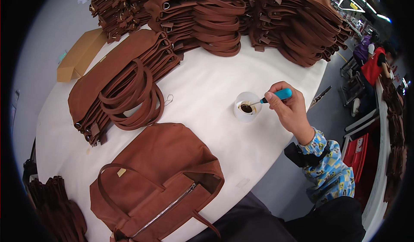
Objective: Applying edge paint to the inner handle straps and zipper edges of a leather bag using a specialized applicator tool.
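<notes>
My right hand (288,108) is closed around the teal handle of a thin metal-shafted tool (280,94). Its tip dips into a small white cup (241,113) that holds some dark brown liquid (246,108). Nearer to me, a brown handbag (151,156) lies on the white table (241,156). The bag has a silver zipper (166,208), looped handles and a small gold-coloured tag (121,172). My left hand is not in view.
A stack of brown bags (116,69) with looped handles lies left of the cup. Taller bag piles (202,18) line the table's back. An open cardboard box (82,54) stands at the far left. On the right are a red bin (355,156) and people (374,67) working.
</notes>
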The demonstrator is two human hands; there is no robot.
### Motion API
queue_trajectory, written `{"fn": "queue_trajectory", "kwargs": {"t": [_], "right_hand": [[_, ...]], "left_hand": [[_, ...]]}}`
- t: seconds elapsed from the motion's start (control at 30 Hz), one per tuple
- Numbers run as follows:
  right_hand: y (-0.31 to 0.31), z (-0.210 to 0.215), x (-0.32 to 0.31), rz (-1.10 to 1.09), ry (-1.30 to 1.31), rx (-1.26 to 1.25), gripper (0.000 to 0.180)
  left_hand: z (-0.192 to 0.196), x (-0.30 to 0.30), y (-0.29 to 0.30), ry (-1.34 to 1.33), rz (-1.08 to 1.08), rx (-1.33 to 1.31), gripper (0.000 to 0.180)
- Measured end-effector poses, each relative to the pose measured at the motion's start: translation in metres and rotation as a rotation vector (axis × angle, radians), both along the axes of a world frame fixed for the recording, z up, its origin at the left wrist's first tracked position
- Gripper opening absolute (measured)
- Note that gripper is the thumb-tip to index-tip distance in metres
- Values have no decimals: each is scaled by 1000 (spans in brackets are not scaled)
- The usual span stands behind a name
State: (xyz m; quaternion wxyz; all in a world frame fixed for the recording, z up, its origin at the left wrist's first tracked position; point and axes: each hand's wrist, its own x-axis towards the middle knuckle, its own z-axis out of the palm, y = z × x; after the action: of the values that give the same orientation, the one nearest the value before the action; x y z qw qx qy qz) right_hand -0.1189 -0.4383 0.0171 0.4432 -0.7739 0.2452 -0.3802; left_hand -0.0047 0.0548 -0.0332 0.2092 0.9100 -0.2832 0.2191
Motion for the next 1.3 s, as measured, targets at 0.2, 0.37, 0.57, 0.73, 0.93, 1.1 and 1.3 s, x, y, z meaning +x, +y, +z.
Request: {"fn": "queue_trajectory", "kwargs": {"t": [0.2,0.37,0.57,0.73,0.93,1.1,1.3], "right_hand": [[-3,-1,2,-7,59,-22,16],[0,-3,0,-8,63,-10,17],[2,-5,-2,-16,56,-2,17],[4,-6,-1,-8,56,8,17],[5,-6,-4,-15,62,-9,18],[8,-8,-8,-22,57,-10,15],[0,-11,-1,28,-19,8,10]], "left_hand": [[1,-3,-1,48,44,-38,18],[-2,-2,4,29,30,-42,19],[-4,-1,7,32,30,-35,19],[-3,0,3,18,33,-45,18],[-6,3,6,1,5,-43,16],[-5,3,12,44,11,-31,16],[-13,-2,31,202,63,-25,8]]}}
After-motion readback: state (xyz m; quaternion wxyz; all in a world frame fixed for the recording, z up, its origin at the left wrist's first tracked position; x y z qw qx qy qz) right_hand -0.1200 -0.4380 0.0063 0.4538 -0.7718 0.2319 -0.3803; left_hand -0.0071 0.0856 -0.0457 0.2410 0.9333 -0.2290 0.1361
